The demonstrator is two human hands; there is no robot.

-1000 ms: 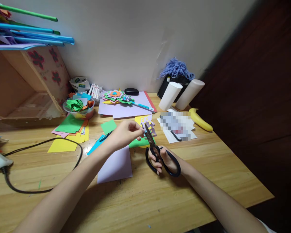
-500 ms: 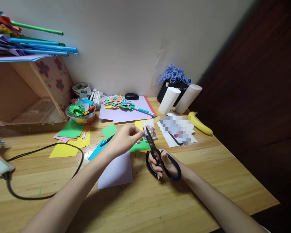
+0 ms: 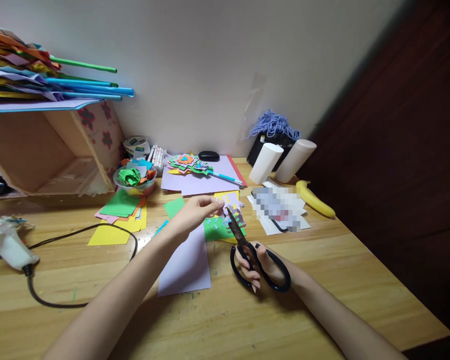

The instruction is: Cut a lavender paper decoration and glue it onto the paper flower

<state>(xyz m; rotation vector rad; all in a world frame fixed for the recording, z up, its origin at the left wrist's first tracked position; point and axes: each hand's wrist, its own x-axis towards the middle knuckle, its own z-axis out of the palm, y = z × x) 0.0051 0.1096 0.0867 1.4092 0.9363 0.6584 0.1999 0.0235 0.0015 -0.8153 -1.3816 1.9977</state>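
Note:
My right hand is wrapped around the black handles of a pair of scissors. Their blades point up and away from me and look nearly closed. Just left of the tips, my left hand pinches thumb and fingers together; whatever is between them is too small to make out. Behind and below the blades lie cut light-purple paper scraps and a green sheet strewn with small bits. A plain light-purple sheet rests on the table beneath my left wrist.
A glue gun with a looping black cord lies left. Stacked coloured paper, a bowl of scraps and a layered paper flower sit farther back. At right are a blurred phone, two white cylinders and a banana.
The view has shifted, so most things sit a little lower and farther right. Both hands stay close together; the scissor tips are slightly farther from my left fingertips.

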